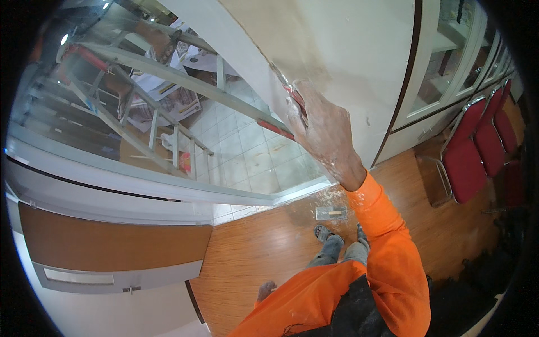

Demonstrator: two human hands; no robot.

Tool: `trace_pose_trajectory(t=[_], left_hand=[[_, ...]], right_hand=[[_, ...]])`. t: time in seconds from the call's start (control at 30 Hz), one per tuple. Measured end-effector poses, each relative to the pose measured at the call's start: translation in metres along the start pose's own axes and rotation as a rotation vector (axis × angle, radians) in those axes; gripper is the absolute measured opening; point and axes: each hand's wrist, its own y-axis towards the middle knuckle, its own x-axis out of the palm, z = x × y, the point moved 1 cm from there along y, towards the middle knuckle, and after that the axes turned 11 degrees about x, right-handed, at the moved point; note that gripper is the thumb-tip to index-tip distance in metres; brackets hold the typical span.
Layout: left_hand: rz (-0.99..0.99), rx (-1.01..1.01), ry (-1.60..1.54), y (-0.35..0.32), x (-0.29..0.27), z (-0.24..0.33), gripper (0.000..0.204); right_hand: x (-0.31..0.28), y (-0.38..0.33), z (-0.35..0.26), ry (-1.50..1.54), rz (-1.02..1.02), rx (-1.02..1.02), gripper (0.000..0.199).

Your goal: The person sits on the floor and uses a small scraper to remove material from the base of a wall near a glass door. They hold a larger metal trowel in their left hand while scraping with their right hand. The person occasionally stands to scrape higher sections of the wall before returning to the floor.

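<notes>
My right hand (323, 123), dusted with white powder, is closed around the red handle of a scraper (293, 92). The scraper's thin blade lies against the vertical edge of a white wall (359, 73), beside a brownish patch (306, 64) on its surface. My right arm is raised in an orange sleeve. Low by my left side hangs my left hand (266, 290), small in the picture and partly behind my orange shirt; its fingers are not clear. A flat rectangular trowel (331, 213) with a light handle rests on the wooden floor in front of my feet.
White crumbs (331, 196) litter the floor near the trowel. Left, behind glass, stands an aluminium stepladder (168, 73) over a tiled floor (247, 157). A wood-fronted cabinet (112, 241) is at lower left. Red chairs (466, 163) and a glass-door cabinet (443, 73) stand right.
</notes>
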Motion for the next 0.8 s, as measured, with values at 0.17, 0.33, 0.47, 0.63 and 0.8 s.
trace_pose_trajectory(t=[0.17,0.33,0.47,0.63,0.8], left_hand=[[0.005,-0.096,-0.08,-0.005,0.007,0.006,0.027],[0.005,-0.127,-0.122,-0.005,0.008,0.013,0.027],[0.012,-0.131,-0.144,0.005,0.0,0.021,0.028],[0.025,-0.123,-0.175,0.015,-0.015,0.032,0.028],[0.032,-0.121,-0.198,0.024,-0.025,0.041,0.028]], right_hand=[[0.002,-0.001,0.01,0.007,-0.009,-0.007,0.015],[0.003,-0.01,0.015,-0.064,-0.033,-0.005,0.015],[0.001,-0.02,0.015,-0.062,-0.06,0.086,0.013],[0.001,-0.006,0.0,-0.008,-0.052,0.079,0.013],[0.01,-0.009,0.009,-0.008,0.041,0.016,0.014]])
